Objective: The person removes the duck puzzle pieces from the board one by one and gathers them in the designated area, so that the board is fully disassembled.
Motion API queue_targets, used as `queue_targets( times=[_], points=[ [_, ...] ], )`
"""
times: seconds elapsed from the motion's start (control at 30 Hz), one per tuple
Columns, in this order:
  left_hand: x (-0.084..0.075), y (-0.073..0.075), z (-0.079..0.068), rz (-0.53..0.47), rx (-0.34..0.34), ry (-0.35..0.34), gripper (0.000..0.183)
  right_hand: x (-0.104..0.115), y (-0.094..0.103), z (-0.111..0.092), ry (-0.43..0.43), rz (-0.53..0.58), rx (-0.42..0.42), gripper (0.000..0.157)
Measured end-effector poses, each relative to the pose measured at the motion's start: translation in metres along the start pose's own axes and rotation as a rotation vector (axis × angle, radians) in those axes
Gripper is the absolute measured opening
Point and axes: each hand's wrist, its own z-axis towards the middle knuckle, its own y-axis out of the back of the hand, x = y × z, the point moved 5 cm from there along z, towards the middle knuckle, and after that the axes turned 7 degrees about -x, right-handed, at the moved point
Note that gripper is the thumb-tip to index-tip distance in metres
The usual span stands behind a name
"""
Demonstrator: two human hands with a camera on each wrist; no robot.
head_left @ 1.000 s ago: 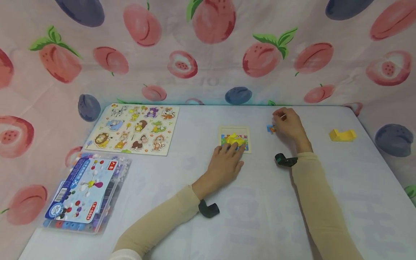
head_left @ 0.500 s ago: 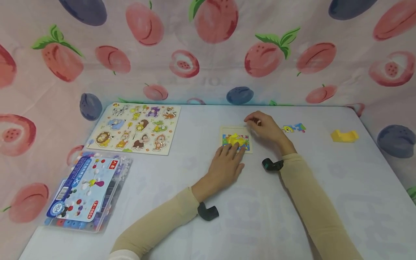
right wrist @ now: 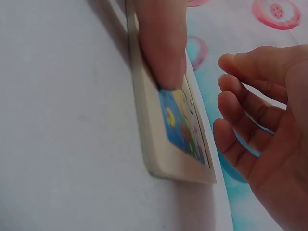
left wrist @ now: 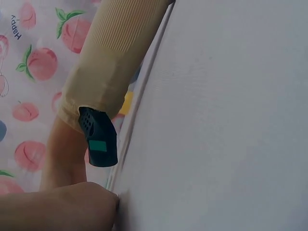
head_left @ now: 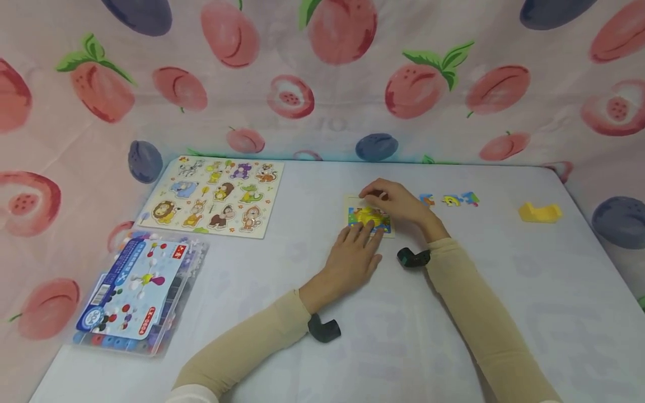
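A small framed jigsaw puzzle (head_left: 370, 235) lies on the table, its lower part filled with a colourful picture around a yellow shape. My left hand (head_left: 354, 259) lies with extended fingers on its near edge. A left finger (right wrist: 163, 53) touches the picture in the right wrist view. Over the frame's far part hovers my right hand (head_left: 398, 202), its thumb and forefinger tips together and the other fingers bent. No piece shows between these tips in the right wrist view; whether one is hidden there I cannot tell. Loose puzzle pieces (head_left: 450, 200) lie to the right.
An animal puzzle board (head_left: 237, 228) lies at the back left. In front of it sits a clear plastic case (head_left: 136, 291) with a printed card and coloured parts. A yellow curved block (head_left: 540, 212) stands at the right, and a fruit-print curtain (head_left: 332, 101) backs the table.
My right hand has moved left from the loose pieces to above the puzzle frame, uncovering those pieces. My left hand has stayed on the frame.
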Motion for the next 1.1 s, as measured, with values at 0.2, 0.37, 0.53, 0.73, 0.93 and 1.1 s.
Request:
queue_targets(
  times=[0.2,0.37,0.53,0.73,0.93,1.1],
  points=[
    [0.003,-0.001,-0.003,-0.018,0.001,-0.024,0.056,0.000,-0.015,0.004,-0.007,0.011,0.089,0.026],
    [0.005,-0.002,-0.004,-0.025,-0.020,-0.036,0.056,0.003,-0.018,0.004,-0.036,-0.025,0.106,0.029],
    [0.006,-0.003,-0.003,-0.022,-0.017,-0.035,0.056,0.028,-0.014,-0.002,-0.045,-0.027,0.127,0.029],
    [0.006,-0.001,-0.003,-0.033,-0.022,-0.036,0.055,0.026,-0.017,-0.001,-0.040,-0.032,0.145,0.030],
    [0.005,0.000,-0.003,-0.034,-0.021,-0.038,0.055,0.003,-0.021,0.005,-0.058,-0.015,0.143,0.029],
    [0.005,0.001,-0.002,-0.033,-0.031,-0.042,0.055,0.002,-0.020,0.004,-0.054,-0.007,0.145,0.027]
  ],
)
